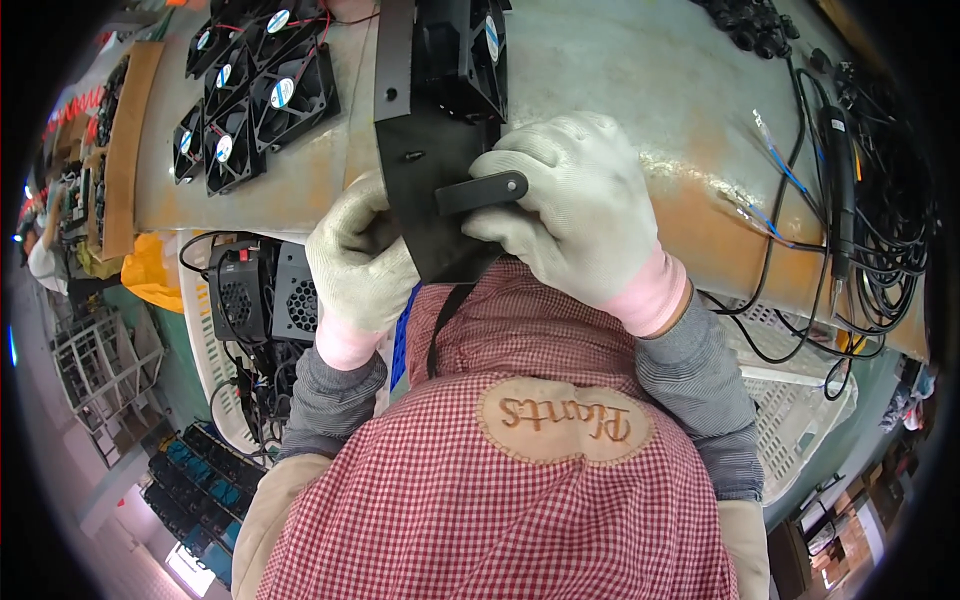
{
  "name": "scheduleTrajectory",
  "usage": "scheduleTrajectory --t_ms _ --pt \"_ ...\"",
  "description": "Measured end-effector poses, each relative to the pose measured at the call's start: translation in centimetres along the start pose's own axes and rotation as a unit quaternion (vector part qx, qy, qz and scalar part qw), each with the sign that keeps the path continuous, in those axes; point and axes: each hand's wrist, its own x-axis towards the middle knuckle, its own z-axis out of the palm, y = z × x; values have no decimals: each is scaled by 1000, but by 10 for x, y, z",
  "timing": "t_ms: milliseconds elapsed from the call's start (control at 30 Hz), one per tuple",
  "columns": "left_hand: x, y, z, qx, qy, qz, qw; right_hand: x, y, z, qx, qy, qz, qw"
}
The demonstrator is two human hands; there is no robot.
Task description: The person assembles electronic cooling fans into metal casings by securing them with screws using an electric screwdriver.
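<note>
Flat black metal bracket (440, 215) held at the bench (620, 90) edge.

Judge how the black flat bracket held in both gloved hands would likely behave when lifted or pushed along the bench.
The black bracket looks like thin, flat sheet, so probably stiff and fairly light. The fan at its far end may make it top-heavy. Its smooth face could slide easily on the worn bench.
</note>
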Motion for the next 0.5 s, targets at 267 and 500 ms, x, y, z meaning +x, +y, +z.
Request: scheduleTrajectory --t_ms 267,500 --pt "1 0 3 -32 -6 13 999 -1 6 2 47 58 -33 997" --pt "-5 9 9 -62 1 -8 998 -3 1 -6 69 56 -2 996"
